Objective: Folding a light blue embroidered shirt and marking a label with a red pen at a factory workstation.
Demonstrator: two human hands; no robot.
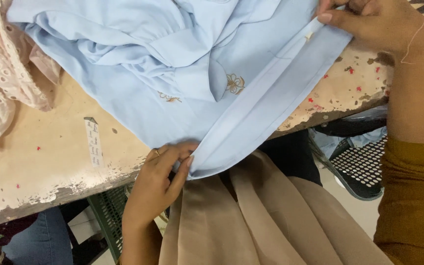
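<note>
the pale blue garment (172, 64) lies bunched on the worn table (50, 162), looking light, soft and slippery, its folded hem band pinched taut at each end by the left hand (160, 176) and right hand (364, 22).

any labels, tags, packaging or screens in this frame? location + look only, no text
Paper strip label: stuck flat on the worn table, left of the left hand and below the pale blue fabric; narrow upright rectangle, white with small dark marks.
No packages, signs or screens in view.
</note>
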